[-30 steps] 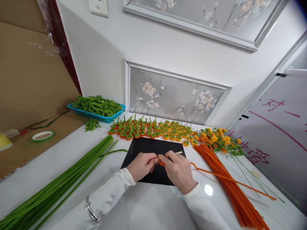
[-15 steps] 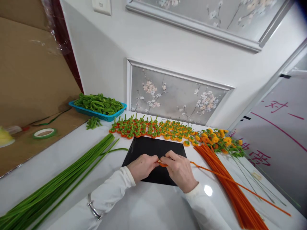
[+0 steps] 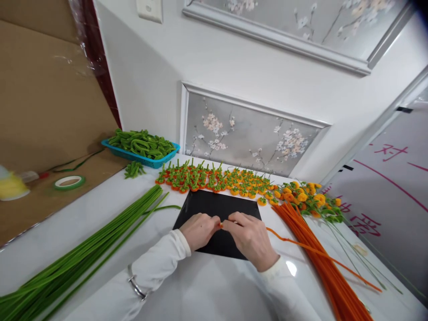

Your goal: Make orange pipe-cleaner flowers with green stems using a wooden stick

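Note:
My left hand (image 3: pixel 199 229) and my right hand (image 3: pixel 250 238) meet over a black mat (image 3: pixel 214 204) on the white table. Both are closed in a pinch on one orange pipe cleaner (image 3: pixel 301 248), whose coiled end sits between the fingertips. Its long tail runs off to the right across the table. A bundle of orange pipe cleaners (image 3: pixel 321 263) lies just right of my right hand. A long bundle of green pipe cleaners (image 3: pixel 96 249) lies left of my left hand.
Behind the mat stands a row of small orange-and-green pieces (image 3: pixel 214 180), with yellow flowers on stems (image 3: pixel 307 196) to the right. A blue tray (image 3: pixel 140 157) of bent green pieces sits at the back left, near a roll of green tape (image 3: pixel 69 182).
The hands have stayed pinched together on the orange pipe cleaner with small finger shifts. Its tail has swung about on the right. A pale stick seen earlier above my right hand is hidden.

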Available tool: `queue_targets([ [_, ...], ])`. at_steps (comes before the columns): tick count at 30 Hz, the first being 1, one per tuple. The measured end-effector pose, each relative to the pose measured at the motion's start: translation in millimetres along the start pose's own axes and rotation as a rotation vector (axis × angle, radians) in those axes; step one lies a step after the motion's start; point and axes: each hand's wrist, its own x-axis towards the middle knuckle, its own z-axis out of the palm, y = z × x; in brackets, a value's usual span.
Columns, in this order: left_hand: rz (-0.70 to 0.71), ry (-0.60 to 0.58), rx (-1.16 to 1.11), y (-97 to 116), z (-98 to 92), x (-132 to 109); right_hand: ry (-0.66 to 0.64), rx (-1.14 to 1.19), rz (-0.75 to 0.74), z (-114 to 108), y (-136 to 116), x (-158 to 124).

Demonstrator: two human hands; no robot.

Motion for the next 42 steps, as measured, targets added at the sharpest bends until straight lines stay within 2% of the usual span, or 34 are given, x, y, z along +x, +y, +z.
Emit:
queue_targets([
  [2, 0.060, 0.034, -0.026, 0.6, 0.8, 0.7, 0.014, 0.006, 0.021, 0.7, 2.1, 1.4],
  [5, 0.147, 0.148, -0.070, -1.5, 2.3, 2.2, 0.009, 0.045, 0.090, 0.0, 6.9, 2.2],
  [8, 0.204, 0.246, -0.105, -3.4, 1.6, 2.4, -0.030, 0.174, 0.183, -2.1, 13.1, 2.6],
  [12, 0.280, 0.331, -0.139, -1.4, 0.1, 1.0, -0.176, 0.448, 0.268, -3.8, 25.5, 2.7],
  [17, 0.338, 0.420, -0.229, 3.3, 2.4, 0.3, -0.435, 0.810, 0.341, -1.0, 41.1, -2.1],
  [20, 0.302, 0.458, -0.256, 3.8, 2.8, -0.3, -0.474, 0.889, 0.347, 1.3, 39.0, -4.6],
  [23, 0.215, 0.476, -0.259, 1.8, 2.7, -0.8, -0.425, 0.783, 0.318, 2.3, 26.7, -4.1],
  [27, 0.109, 0.466, -0.309, -1.1, 2.6, -0.9, -0.420, 0.506, 0.204, 0.1, 7.1, -3.0],
  [30, 0.088, 0.419, -0.353, -0.7, -0.8, -0.8, -0.387, 0.280, 0.133, -4.4, -2.3, -4.2],
  [32, 0.083, 0.348, -0.369, 0.4, -4.5, -0.9, -0.358, 0.177, 0.098, -7.6, -5.2, -4.7],
  [37, 0.063, 0.229, -0.340, 0.9, -6.7, -1.2, -0.200, 0.091, 0.061, -10.2, -3.5, -0.5],
  [42, 0.098, 0.175, -0.264, 0.7, 0.2, -1.5, -0.078, 0.063, 0.134, -9.4, 3.8, 7.2],
])
